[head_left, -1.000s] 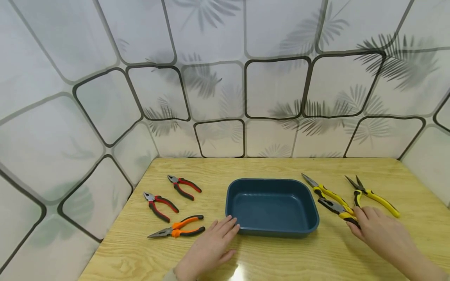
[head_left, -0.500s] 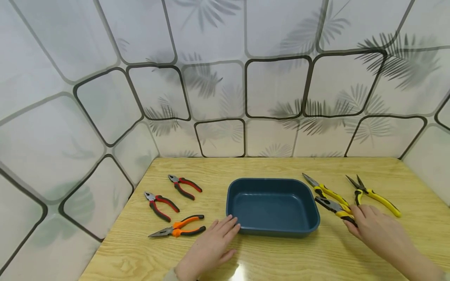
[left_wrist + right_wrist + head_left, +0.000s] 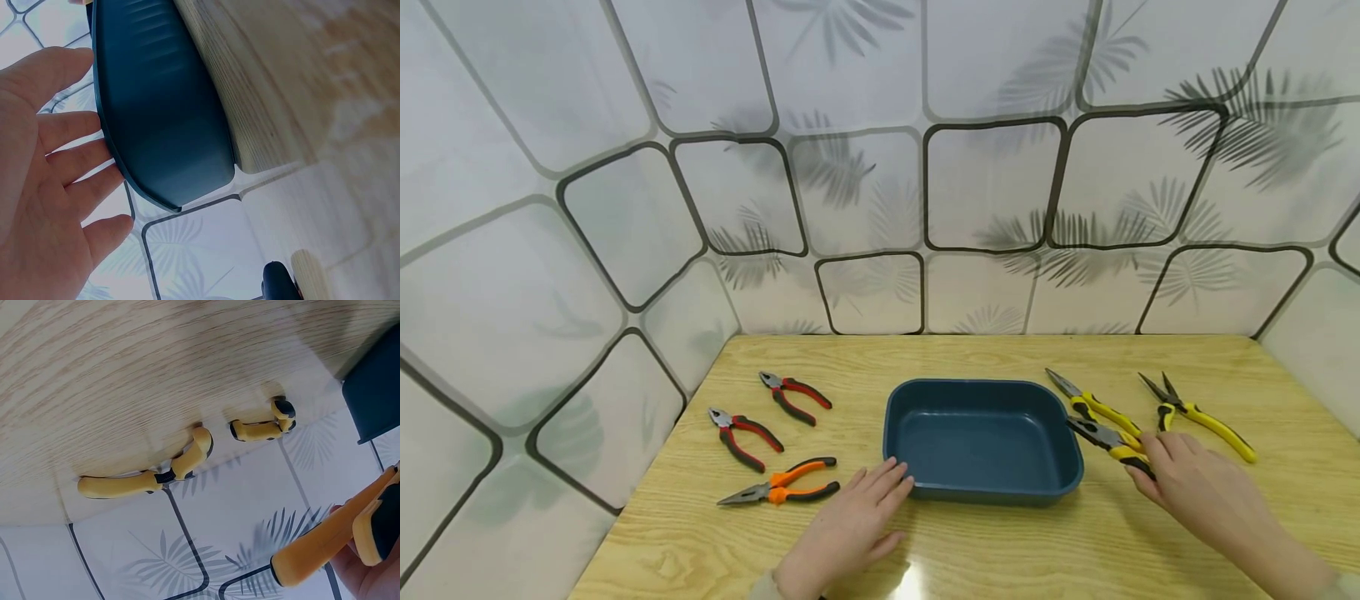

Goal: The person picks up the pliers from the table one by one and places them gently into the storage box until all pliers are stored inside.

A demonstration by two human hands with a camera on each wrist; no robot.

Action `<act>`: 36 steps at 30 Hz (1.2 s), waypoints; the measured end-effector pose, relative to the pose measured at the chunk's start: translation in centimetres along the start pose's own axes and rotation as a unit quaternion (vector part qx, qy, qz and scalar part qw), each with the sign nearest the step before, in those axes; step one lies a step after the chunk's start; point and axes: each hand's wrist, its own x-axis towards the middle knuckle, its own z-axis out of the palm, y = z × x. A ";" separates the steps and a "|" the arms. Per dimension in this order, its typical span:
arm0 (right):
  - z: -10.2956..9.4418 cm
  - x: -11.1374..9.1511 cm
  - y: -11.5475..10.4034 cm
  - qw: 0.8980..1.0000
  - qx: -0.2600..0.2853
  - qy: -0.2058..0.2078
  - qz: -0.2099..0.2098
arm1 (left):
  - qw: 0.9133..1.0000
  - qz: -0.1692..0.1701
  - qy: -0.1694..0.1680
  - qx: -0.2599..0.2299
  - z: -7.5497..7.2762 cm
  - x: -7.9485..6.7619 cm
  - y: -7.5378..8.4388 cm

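A dark blue rectangular tray (image 3: pixel 985 495) stands mid-table with nothing in it. My left hand (image 3: pixel 852 523) touches its front-left corner with straight fingers; in the left wrist view, the fingertips lie along the tray's rim (image 3: pixel 106 140). My right hand (image 3: pixel 1201 492) grips a pair of yellow-and-black combination pliers (image 3: pixel 1101 434) by the handles. Their jaws point left, right at the tray's right rim. In the right wrist view, the handles of these pliers (image 3: pixel 331 531) are lifted off the table.
Right of the tray lie two yellow-and-black long-nose pliers, one close by (image 3: pixel 1067 387), the other farther right (image 3: pixel 1216 429). On the left are two red-and-black pliers (image 3: pixel 743 443) and orange long-nose pliers (image 3: pixel 778 492). A patterned wall covering (image 3: pixel 880 208) rises behind the table.
My right hand has moved slightly left with the combination pliers, bringing their jaws to the tray's right rim. The left hand stays at the tray's corner.
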 end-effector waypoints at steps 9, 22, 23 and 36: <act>0.5 0.5 -0.2 1.000 0.004 0.026 -0.012 | 1.000 -0.002 -0.003 -0.001 0.0 0.0 0.0; 0.8 1.2 -0.8 1.000 0.010 0.014 0.000 | 1.000 -0.004 -0.008 0.009 -0.2 0.0 0.0; 0.8 1.3 -0.9 1.000 0.012 0.012 0.001 | 1.000 -0.004 -0.008 0.010 -0.2 0.0 0.0; 1.2 1.9 -1.5 0.999 0.021 0.025 -0.010 | 1.000 -0.006 -0.011 0.008 -0.2 0.0 0.1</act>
